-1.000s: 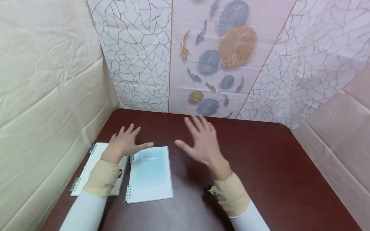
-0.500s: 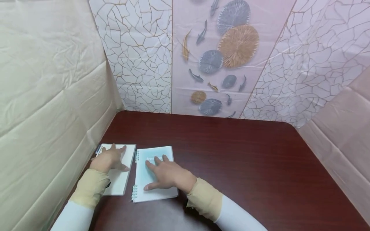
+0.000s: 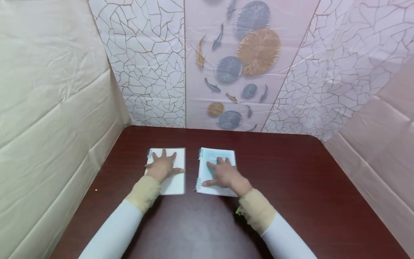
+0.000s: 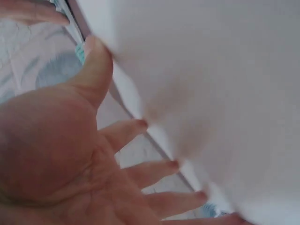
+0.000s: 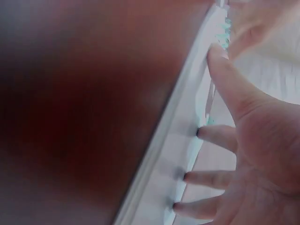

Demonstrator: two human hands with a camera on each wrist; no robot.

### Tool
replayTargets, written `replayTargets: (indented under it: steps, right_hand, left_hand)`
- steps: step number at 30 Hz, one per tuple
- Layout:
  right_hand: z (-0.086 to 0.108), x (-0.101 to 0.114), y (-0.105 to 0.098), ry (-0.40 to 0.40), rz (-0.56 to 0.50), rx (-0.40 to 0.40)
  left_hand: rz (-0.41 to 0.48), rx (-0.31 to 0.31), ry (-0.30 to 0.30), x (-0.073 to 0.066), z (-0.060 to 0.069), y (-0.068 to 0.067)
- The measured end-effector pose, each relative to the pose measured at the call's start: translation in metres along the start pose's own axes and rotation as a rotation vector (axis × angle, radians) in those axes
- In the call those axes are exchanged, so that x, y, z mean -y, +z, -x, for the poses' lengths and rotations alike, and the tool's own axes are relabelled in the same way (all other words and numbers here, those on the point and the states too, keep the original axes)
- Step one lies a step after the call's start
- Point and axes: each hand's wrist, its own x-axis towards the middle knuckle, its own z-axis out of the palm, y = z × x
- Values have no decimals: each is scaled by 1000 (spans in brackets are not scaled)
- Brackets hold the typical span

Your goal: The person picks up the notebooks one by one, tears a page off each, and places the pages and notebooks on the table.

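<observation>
Both hands lie spread on two notebooks that sit side by side near the middle of a dark red-brown table (image 3: 275,172), with a strip of bare table between them. The left hand (image 3: 160,167) rests on the white notebook (image 3: 174,185), fingers fanned wide toward its far edge and thumb stretched out toward its right edge; in the left wrist view the fingertips press the pale cover. The right hand (image 3: 226,175) is also spread wide, its fingers reaching up the blue notebook (image 3: 204,171) and its thumb pointing toward the left edge; in the right wrist view the thumb and fingertips touch the cover. Neither hand is curled round anything. Both notebooks lie flat and shut, coils on the left: dark coils show at the upper left of the white one, while the blue one has greenish coils at its upper and lower left. The blue cover fades to white toward the near end, and its pale lettering is too small to read. Each wrist wears a beige cuff, the left cuff (image 3: 144,192) and the right cuff (image 3: 257,210), over white sleeves (image 3: 113,230). Behind the table hangs a printed cloth (image 3: 258,52) with grey and gold round leaves and fish, flanked by white crackle-patterned panels, and a creased beige drape (image 3: 55,118) runs along the left side.
</observation>
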Motion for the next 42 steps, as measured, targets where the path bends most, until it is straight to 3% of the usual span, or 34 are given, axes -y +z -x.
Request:
replayTargets:
  steps: [5,11,14,17,19,22,26,30,34,38,42]
  right_hand:
    - [13,-73,-16,19,-43,47]
    - [40,-156,-23,-5,-127,2]
    - [52,-184,-23,5,-139,-37]
    - [57,-195,-25,38,-160,-53]
    - [56,-190,-28,58,-188,-85]
    - [47,-162,-37,32,-246,-163]
    - [30,-102,-46,-114,-291,-240]
    - [17,-50,-39,-243,-223,-186]
    - [7,-19,-25,-250,-169,-98]
    - [1,3,-13,-144,-144,-120]
    - [-3,25,-3,-62,-122,-170]
  left_hand:
    - [-1,-32,33,-32,-22,9]
    - [-26,-19,28,-36,-28,6]
    - [-48,0,27,-37,-28,2]
    - [-31,-11,-19,-46,-29,0]
    - [-11,-37,-74,-56,-29,2]
    - [-9,-73,-155,-71,-28,7]
    - [-66,-54,-235,-88,-28,11]
    - [-123,-4,-267,-101,-32,11]
    - [-170,25,-223,-110,-37,12]
    - [-138,19,-149,-115,-37,7]
    - [-202,-46,25,-112,-34,-2]
